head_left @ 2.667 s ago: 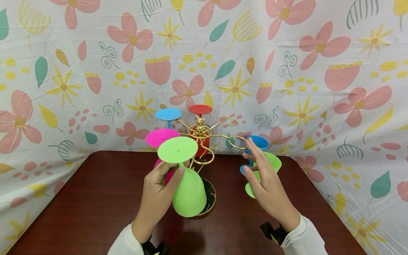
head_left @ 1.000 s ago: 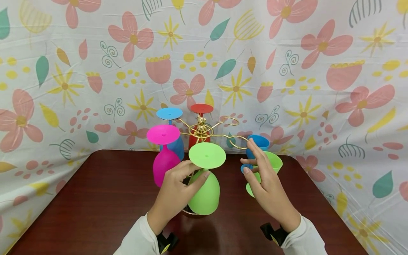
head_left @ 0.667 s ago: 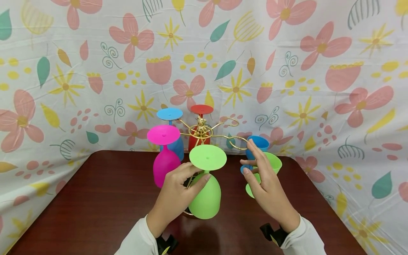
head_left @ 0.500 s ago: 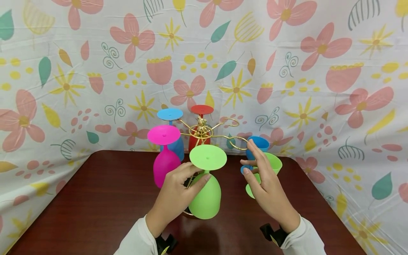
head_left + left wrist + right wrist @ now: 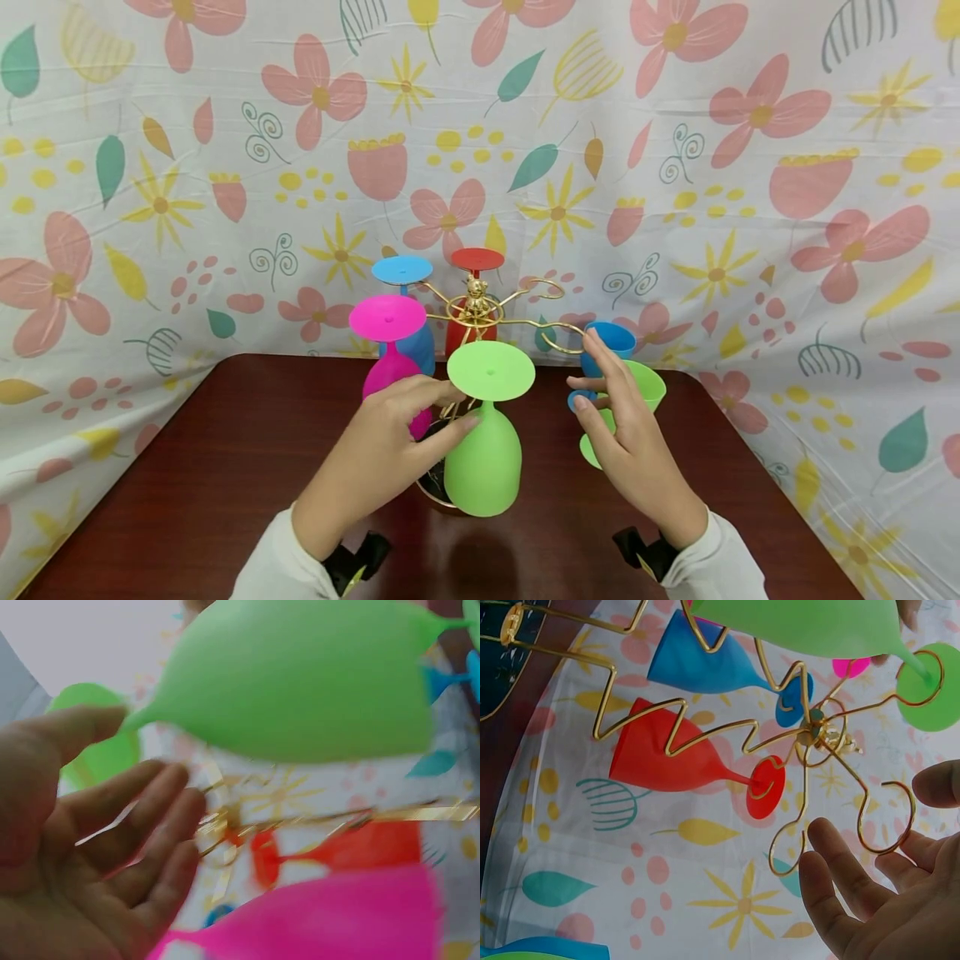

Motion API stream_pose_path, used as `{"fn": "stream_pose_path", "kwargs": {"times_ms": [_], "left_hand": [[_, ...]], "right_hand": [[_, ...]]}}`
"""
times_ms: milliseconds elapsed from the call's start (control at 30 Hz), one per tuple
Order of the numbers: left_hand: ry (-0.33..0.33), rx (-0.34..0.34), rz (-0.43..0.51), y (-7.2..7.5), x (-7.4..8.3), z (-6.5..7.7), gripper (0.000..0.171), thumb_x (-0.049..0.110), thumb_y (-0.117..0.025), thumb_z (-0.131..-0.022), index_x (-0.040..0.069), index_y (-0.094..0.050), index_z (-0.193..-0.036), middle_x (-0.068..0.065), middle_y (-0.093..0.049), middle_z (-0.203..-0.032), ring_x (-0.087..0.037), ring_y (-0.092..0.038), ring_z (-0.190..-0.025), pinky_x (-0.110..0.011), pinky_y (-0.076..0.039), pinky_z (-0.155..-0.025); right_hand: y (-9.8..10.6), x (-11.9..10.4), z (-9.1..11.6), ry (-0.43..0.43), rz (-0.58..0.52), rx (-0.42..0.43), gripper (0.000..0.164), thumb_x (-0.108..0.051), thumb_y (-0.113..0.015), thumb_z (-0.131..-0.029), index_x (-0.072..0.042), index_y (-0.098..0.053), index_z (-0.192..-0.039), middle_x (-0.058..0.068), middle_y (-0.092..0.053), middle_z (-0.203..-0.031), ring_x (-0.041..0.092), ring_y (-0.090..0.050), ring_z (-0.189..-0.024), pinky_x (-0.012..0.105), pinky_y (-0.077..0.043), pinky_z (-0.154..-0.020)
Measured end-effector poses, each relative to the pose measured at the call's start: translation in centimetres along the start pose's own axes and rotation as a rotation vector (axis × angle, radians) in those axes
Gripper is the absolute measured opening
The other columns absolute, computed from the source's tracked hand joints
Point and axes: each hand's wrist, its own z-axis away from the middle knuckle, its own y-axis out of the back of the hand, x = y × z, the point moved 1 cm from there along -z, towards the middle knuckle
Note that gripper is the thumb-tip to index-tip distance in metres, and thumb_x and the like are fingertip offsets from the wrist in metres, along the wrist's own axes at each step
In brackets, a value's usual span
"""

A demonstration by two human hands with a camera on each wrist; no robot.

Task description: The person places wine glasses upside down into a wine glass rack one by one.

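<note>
A light green plastic goblet (image 5: 483,462) hangs upside down from a front hook of the gold wire rack (image 5: 474,310). My left hand (image 5: 382,442) is just left of its stem, fingers spread and relaxed. The thumb tip is close to the stem; whether it touches is unclear. In the left wrist view the palm (image 5: 97,855) holds nothing. My right hand (image 5: 633,433) is raised by the rack's bare right hook (image 5: 889,825), fingers loosely bent, perhaps touching the wire. Magenta (image 5: 388,367), blue (image 5: 402,268) and red (image 5: 477,260) goblets also hang upside down.
Behind my right hand, a blue goblet (image 5: 609,337) and another green goblet (image 5: 648,383) stand upright on the dark wooden table (image 5: 225,467). A second bare hook (image 5: 543,287) is at the back right. The rack's round black base (image 5: 435,479) is partly hidden. A flowered curtain (image 5: 480,125) hangs behind.
My left hand carried the green goblet right to the front hook, then loosened its fingers from the stem and drew back left. The goblet now hangs there; my right hand stayed in place.
</note>
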Motion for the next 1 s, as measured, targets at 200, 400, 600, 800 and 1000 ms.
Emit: {"fn": "stream_pose_path", "kwargs": {"times_ms": [200,400,600,800,1000], "left_hand": [[0.033,-0.046,-0.067,4.3,1.2,0.0,0.009,0.033,-0.068,-0.085,0.03,-0.071,-0.092,0.021,-0.065,-0.08,0.006,-0.059,-0.073,-0.019,-0.051,-0.067],[0.025,0.016,-0.086,7.9,2.8,-1.4,0.005,0.028,-0.067,-0.086,0.032,-0.068,-0.084,0.023,-0.06,-0.069,0.005,-0.056,-0.062,-0.017,-0.049,-0.058],[-0.042,0.073,-0.146,9.3,3.6,-4.0,0.003,0.029,-0.068,-0.085,0.029,-0.071,-0.085,0.022,-0.061,-0.069,0.008,-0.056,-0.065,-0.018,-0.05,-0.061],[-0.012,-0.02,-0.221,9.7,4.3,-7.0,0.008,0.037,-0.066,-0.085,0.032,-0.071,-0.088,0.02,-0.066,-0.073,0.006,-0.058,-0.068,-0.022,-0.05,-0.067],[0.035,-0.181,-0.306,9.7,5.6,-10.3,0.015,0.04,-0.065,-0.085,0.026,-0.071,-0.087,0.016,-0.066,-0.073,-0.001,-0.06,-0.068,-0.024,-0.048,-0.066]], "right_hand": [[0.0,0.0,-0.1,0.003,0.01,-0.004,0.069,-0.01,-0.051,-0.095,-0.027,-0.014,-0.15,-0.01,-0.012,-0.157,0.008,-0.052,-0.118,0.018,-0.045,-0.09],[0.1,0.0,-0.1,0.007,0.001,-0.004,0.067,-0.01,-0.05,-0.096,-0.026,-0.015,-0.15,-0.011,-0.012,-0.156,0.011,-0.053,-0.118,0.018,-0.045,-0.089],[0.1,0.1,0.0,0.019,0.008,-0.005,0.066,-0.01,-0.049,-0.096,-0.025,-0.015,-0.15,-0.01,-0.012,-0.157,0.013,-0.054,-0.117,0.017,-0.045,-0.089],[0.2,-0.2,-0.2,0.022,0.02,-0.007,0.069,-0.008,-0.051,-0.095,-0.027,-0.015,-0.15,-0.011,-0.012,-0.157,0.012,-0.054,-0.116,0.016,-0.044,-0.088],[0.7,-2.3,-0.1,0.029,0.032,-0.006,0.067,-0.006,-0.05,-0.095,-0.022,-0.016,-0.15,-0.007,-0.013,-0.156,0.015,-0.055,-0.114,0.015,-0.044,-0.086]]}}
